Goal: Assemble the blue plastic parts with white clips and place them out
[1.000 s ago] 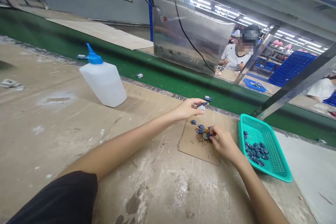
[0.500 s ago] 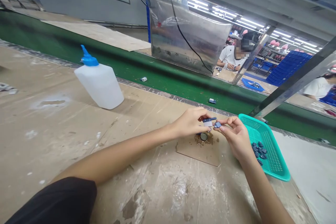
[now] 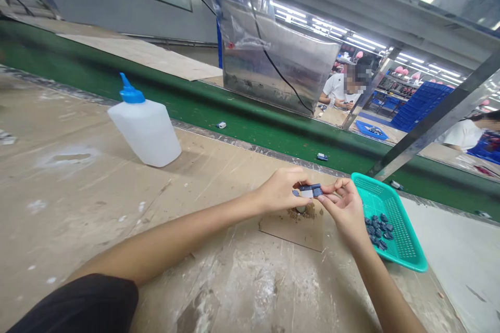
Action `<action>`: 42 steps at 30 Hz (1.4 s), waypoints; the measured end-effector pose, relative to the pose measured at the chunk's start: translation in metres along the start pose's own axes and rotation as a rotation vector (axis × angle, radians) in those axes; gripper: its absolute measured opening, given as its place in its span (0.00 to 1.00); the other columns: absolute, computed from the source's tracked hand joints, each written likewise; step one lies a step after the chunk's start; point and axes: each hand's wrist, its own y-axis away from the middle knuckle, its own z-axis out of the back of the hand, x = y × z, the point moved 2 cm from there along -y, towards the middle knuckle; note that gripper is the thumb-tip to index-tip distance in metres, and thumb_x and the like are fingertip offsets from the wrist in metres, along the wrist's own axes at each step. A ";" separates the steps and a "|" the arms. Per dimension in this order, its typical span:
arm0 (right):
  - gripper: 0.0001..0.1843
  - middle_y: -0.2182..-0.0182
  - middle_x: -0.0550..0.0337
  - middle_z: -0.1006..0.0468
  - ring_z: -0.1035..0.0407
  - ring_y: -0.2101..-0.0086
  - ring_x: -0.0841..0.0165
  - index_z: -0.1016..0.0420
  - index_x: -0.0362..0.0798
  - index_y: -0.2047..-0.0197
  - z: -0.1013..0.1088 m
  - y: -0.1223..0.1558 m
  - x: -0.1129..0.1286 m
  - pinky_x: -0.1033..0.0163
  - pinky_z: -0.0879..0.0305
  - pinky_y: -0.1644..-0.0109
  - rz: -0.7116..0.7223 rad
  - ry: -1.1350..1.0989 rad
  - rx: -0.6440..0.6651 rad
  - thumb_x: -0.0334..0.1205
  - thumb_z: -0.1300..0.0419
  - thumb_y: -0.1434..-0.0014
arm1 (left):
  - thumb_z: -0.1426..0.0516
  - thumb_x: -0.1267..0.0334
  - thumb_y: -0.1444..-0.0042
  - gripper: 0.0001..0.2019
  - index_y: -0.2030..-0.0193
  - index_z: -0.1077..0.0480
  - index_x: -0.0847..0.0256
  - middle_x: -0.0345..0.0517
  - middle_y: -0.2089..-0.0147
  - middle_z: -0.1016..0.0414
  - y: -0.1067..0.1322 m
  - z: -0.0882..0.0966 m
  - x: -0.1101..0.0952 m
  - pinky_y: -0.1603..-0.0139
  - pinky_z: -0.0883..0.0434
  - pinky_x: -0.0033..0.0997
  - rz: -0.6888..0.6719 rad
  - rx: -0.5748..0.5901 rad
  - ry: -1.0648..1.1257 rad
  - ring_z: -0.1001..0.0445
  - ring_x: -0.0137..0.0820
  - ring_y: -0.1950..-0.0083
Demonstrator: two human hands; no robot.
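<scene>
Apparently left hand (image 3: 278, 191), right hand (image 3: 344, 207) pinch navy part (image 3: 311, 191).

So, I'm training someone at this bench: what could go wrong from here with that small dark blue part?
The small dark blue and white part is pinched between the left hand and right hand above a brown-smeared cardboard sheet, so a slip might foul it. The right hand also sits close to the teal plastic basket of loose dark blue parts; a knock could spill them.
</scene>
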 end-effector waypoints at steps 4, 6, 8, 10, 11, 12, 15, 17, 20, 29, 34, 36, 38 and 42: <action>0.18 0.71 0.64 0.30 0.29 0.66 0.70 0.42 0.50 0.69 0.000 0.003 -0.003 0.66 0.33 0.63 -0.029 -0.006 -0.012 0.38 0.34 0.57 | 0.41 0.66 0.57 0.08 0.67 0.29 0.63 0.40 0.71 0.31 0.002 0.000 -0.001 0.71 0.39 0.21 -0.015 -0.031 0.017 0.34 0.25 0.69; 0.17 0.72 0.64 0.30 0.30 0.66 0.71 0.40 0.49 0.69 0.001 0.002 -0.005 0.67 0.34 0.63 -0.048 -0.062 -0.009 0.37 0.34 0.57 | 0.41 0.66 0.57 0.08 0.67 0.28 0.63 0.40 0.71 0.31 0.003 0.000 -0.003 0.71 0.39 0.21 -0.012 -0.054 0.031 0.34 0.25 0.70; 0.17 0.74 0.66 0.31 0.31 0.67 0.72 0.39 0.48 0.70 0.003 0.001 -0.006 0.69 0.35 0.63 -0.063 -0.132 -0.010 0.36 0.33 0.58 | 0.41 0.66 0.58 0.07 0.69 0.29 0.63 0.40 0.72 0.30 0.004 -0.001 -0.005 0.72 0.39 0.21 -0.004 -0.071 0.043 0.34 0.24 0.70; 0.18 0.75 0.67 0.31 0.31 0.67 0.73 0.39 0.48 0.71 0.003 0.001 -0.007 0.70 0.36 0.64 -0.083 -0.182 -0.011 0.34 0.32 0.60 | 0.40 0.67 0.59 0.06 0.71 0.29 0.64 0.39 0.73 0.31 0.004 -0.003 -0.007 0.73 0.39 0.21 0.007 -0.087 0.047 0.36 0.24 0.72; 0.18 0.75 0.67 0.31 0.31 0.68 0.73 0.39 0.48 0.71 0.002 0.001 -0.008 0.70 0.36 0.64 -0.090 -0.197 -0.015 0.34 0.32 0.61 | 0.40 0.67 0.60 0.06 0.72 0.29 0.64 0.39 0.74 0.32 0.004 -0.003 -0.007 0.73 0.39 0.21 0.012 -0.100 0.044 0.36 0.23 0.73; 0.18 0.75 0.67 0.31 0.31 0.68 0.73 0.39 0.48 0.72 0.001 0.001 -0.009 0.70 0.36 0.63 -0.095 -0.205 -0.025 0.34 0.32 0.61 | 0.40 0.67 0.61 0.06 0.72 0.29 0.64 0.39 0.74 0.32 0.005 -0.004 -0.007 0.74 0.40 0.21 0.015 -0.115 0.039 0.37 0.23 0.74; 0.19 0.76 0.67 0.31 0.31 0.68 0.73 0.39 0.48 0.73 -0.001 0.001 -0.013 0.70 0.37 0.63 -0.113 -0.212 -0.059 0.34 0.31 0.63 | 0.41 0.69 0.62 0.06 0.72 0.29 0.64 0.39 0.75 0.33 0.006 -0.007 -0.004 0.74 0.40 0.21 0.004 -0.148 0.023 0.37 0.22 0.75; 0.19 0.76 0.68 0.32 0.32 0.69 0.74 0.39 0.48 0.74 -0.002 0.000 -0.013 0.71 0.37 0.65 -0.129 -0.229 -0.055 0.34 0.31 0.63 | 0.41 0.70 0.61 0.07 0.71 0.28 0.65 0.39 0.75 0.33 0.005 -0.008 -0.003 0.75 0.40 0.21 -0.009 -0.154 0.033 0.37 0.22 0.75; 0.17 0.75 0.67 0.32 0.33 0.71 0.75 0.39 0.48 0.72 -0.001 -0.002 -0.008 0.71 0.37 0.69 -0.170 -0.301 0.050 0.38 0.32 0.59 | 0.41 0.70 0.59 0.09 0.67 0.28 0.65 0.39 0.74 0.32 0.005 -0.007 -0.008 0.72 0.38 0.21 -0.073 -0.159 0.063 0.35 0.23 0.73; 0.32 0.65 0.61 0.26 0.30 0.64 0.68 0.43 0.58 0.51 -0.003 0.012 0.012 0.66 0.36 0.63 -0.382 -0.480 0.480 0.48 0.34 0.57 | 0.42 0.73 0.59 0.10 0.66 0.30 0.67 0.41 0.73 0.32 0.011 -0.001 -0.036 0.74 0.36 0.22 -0.255 -0.243 0.127 0.34 0.24 0.73; 0.27 0.70 0.64 0.26 0.29 0.66 0.67 0.41 0.60 0.54 -0.008 0.019 0.023 0.64 0.36 0.63 -0.321 -0.462 0.491 0.48 0.35 0.55 | 0.43 0.75 0.58 0.11 0.64 0.29 0.68 0.40 0.75 0.34 0.017 -0.001 -0.048 0.75 0.36 0.22 -0.297 -0.323 0.131 0.35 0.22 0.76; 0.26 0.69 0.62 0.26 0.29 0.67 0.67 0.43 0.59 0.50 -0.007 0.014 0.026 0.62 0.36 0.62 -0.263 -0.382 0.495 0.50 0.38 0.51 | 0.44 0.74 0.55 0.11 0.62 0.30 0.66 0.41 0.72 0.32 0.012 0.001 -0.047 0.73 0.34 0.22 -0.304 -0.321 0.112 0.34 0.22 0.74; 0.27 0.68 0.60 0.26 0.29 0.69 0.66 0.45 0.56 0.47 0.004 0.003 0.025 0.59 0.34 0.63 -0.182 -0.186 0.439 0.52 0.43 0.48 | 0.45 0.72 0.52 0.12 0.59 0.30 0.63 0.43 0.68 0.30 -0.001 0.000 -0.035 0.67 0.33 0.23 -0.282 -0.236 0.068 0.31 0.24 0.69; 0.18 0.67 0.53 0.25 0.29 0.67 0.61 0.37 0.48 0.51 0.060 -0.023 0.012 0.56 0.35 0.61 0.101 0.662 -0.005 0.46 0.50 0.43 | 0.44 0.69 0.52 0.14 0.57 0.30 0.61 0.45 0.60 0.28 -0.042 -0.008 0.032 0.55 0.34 0.27 0.017 0.025 -0.189 0.31 0.30 0.58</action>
